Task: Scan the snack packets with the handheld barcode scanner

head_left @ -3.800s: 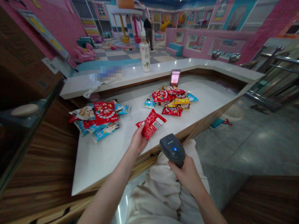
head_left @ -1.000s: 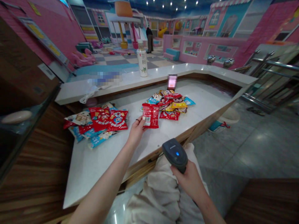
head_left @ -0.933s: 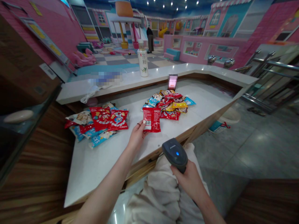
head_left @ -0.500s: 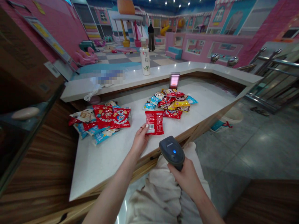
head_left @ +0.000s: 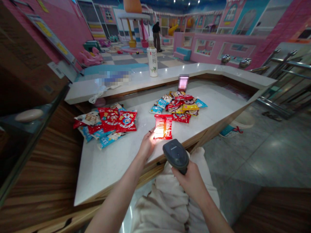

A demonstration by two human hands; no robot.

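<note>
Currently, the person's left hand (head_left: 147,144) is gripping a red snack packet (head_left: 163,127) upright, holding it just above the white counter (head_left: 109,174) near its front edge, while the right hand (head_left: 191,181) is gripping a dark barcode scanner (head_left: 175,156) just beside the packet. Snack packets are lying in two heaps on the counter, the left heap (head_left: 104,123) by the left edge and the far heap (head_left: 178,106) by the back edge, and a white bottle (head_left: 152,58) is standing on the raised ledge (head_left: 194,72) behind them.
</note>
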